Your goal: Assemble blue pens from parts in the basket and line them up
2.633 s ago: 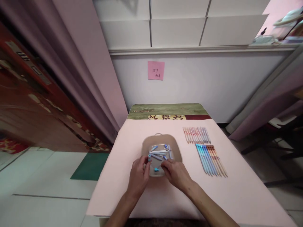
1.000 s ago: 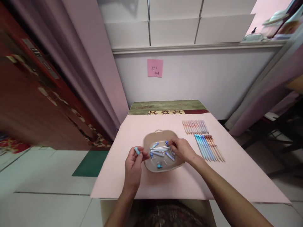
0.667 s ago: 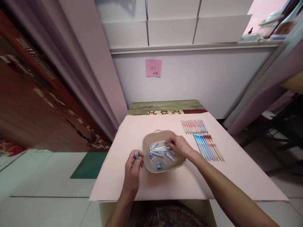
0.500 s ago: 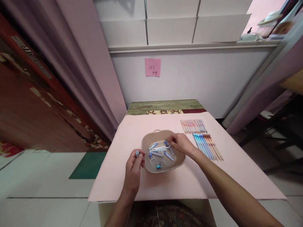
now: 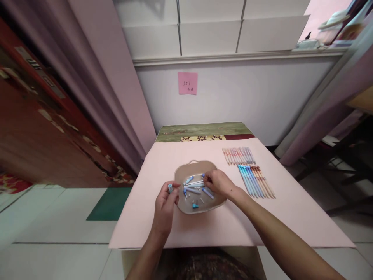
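A beige basket [image 5: 201, 208] holds loose pen parts: white refills [image 5: 194, 182], blue barrel pieces [image 5: 208, 193], small clear tips and a teal clip piece [image 5: 195, 205]. At the basket's left rim, my left hand [image 5: 165, 204] is closed around a light-blue pen barrel [image 5: 170, 188], its open end pointing up. Over the right side of the basket, my right hand [image 5: 217, 182] reaches down among the parts with fingers pinched together. Whatever lies between those fingertips is hidden.
To the right lie a row of blue and brown pens [image 5: 255, 181] and, behind it, a row of pale patterned pens [image 5: 239, 155]. A pink cover [image 5: 145, 217] lies over the table. A pink note [image 5: 187, 83] sticks to the wall.
My right hand has moved slightly down and toward me inside the basket. The left hand has tilted the pen barrel a little and stays at the rim.
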The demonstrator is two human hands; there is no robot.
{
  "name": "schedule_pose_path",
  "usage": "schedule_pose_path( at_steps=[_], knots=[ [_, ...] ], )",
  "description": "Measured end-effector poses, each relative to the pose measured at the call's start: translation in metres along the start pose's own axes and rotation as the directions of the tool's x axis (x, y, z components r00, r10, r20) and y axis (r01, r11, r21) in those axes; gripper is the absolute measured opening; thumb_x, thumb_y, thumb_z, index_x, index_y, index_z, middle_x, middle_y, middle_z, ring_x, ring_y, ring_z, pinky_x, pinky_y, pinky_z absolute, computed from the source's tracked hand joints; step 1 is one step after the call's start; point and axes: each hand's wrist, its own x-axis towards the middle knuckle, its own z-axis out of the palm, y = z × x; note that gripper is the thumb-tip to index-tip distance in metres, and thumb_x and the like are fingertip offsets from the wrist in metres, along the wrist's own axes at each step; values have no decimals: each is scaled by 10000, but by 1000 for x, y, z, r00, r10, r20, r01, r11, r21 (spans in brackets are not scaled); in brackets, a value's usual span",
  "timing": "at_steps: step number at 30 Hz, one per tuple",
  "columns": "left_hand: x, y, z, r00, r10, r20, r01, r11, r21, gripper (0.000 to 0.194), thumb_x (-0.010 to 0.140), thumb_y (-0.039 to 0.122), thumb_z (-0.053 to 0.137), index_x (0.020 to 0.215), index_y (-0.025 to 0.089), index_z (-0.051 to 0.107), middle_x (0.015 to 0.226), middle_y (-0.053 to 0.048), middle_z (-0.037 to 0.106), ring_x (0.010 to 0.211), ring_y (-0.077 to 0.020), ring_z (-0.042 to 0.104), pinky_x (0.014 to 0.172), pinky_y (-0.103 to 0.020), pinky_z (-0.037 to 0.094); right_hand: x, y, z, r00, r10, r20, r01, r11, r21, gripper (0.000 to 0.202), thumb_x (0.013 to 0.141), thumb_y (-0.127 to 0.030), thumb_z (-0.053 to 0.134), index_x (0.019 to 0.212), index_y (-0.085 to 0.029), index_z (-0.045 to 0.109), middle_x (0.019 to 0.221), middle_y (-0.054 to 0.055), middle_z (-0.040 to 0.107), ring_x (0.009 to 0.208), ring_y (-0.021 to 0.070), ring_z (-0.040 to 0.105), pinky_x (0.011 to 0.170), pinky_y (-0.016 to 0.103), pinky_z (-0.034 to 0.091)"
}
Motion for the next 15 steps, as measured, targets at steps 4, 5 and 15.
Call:
schedule_pose_path(
  at_steps=[4,5,15],
  knots=[
    [-2,2,4,999,-34,-12,30,973,-228,155,882,341,505,900,195,555,712,15,492,642,-115,419,583,-235,355,-2,-6,7,995,-80,67,78,996,38,185,727,-149,557,792,-194,724,750,19,725,679,128,630,592,184,377],
    [-3,3,5,999,-38,-23,32,969,-247,157,882,345,508,883,194,552,708,15,494,635,-112,419,578,-233,355,-2,-6,8,992,-98,80,94,994,46,190,724,-144,558,796,-194,727,756,16,727,684,125,632,597,179,382],
    [-4,5,11,992,-122,-30,107,944,-313,237,818,367,618,913,151,644,836,-45,639,698,-118,556,662,-249,460,-4,-6,16,981,-130,148,124,991,47,184,729,-172,585,794,-202,754,739,32,730,685,145,640,602,195,393]
  ],
)
